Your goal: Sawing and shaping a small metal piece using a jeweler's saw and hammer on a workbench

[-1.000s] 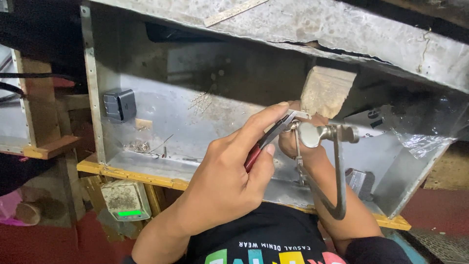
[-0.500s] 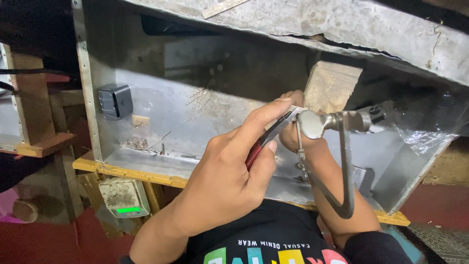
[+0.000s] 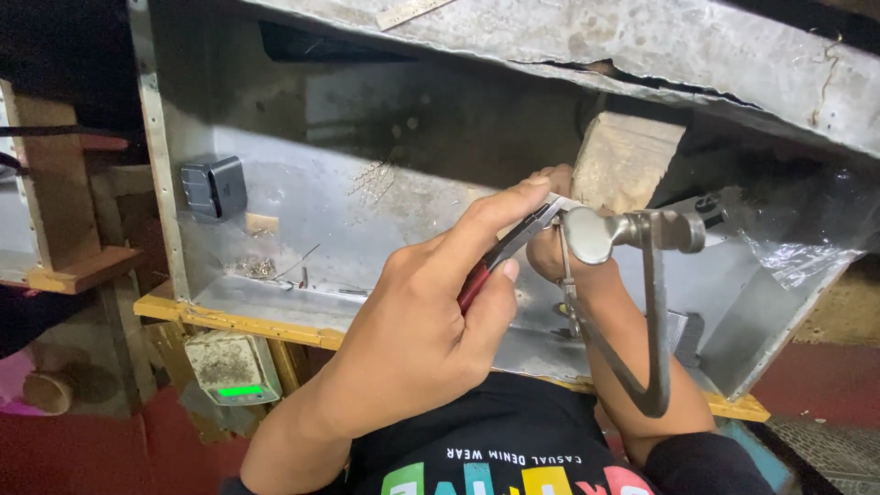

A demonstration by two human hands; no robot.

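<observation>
The left hand [image 3: 412, 321] is clamped around the red handles of a pair of pliers [image 3: 510, 246], its forefinger stretched along the top of the tool and its thumb pressed against the underside. The slim metal nose of the pliers points right and upward, ending at the fingertips of the right hand [image 3: 550, 247], just in front of the wooden block [image 3: 625, 161]. The right hand is curled closed around something at the plier tips, but what it pinches is too small and hidden to tell. Directly in front of that hand stands a metal saw frame [image 3: 632, 302]: a round knob at the top, a dark curved bar running down to a bend near the right forearm, and a thin blade hanging along its left side.

Behind both hands lies a metal-lined bench [image 3: 302, 247] with a sheet-metal tray floor and back wall. On its left side a small dark box [image 3: 214, 186] rests against the wall, with metal scraps [image 3: 257, 268] nearby. Below the bench edge sits a small scale with a green display [image 3: 233, 368].
</observation>
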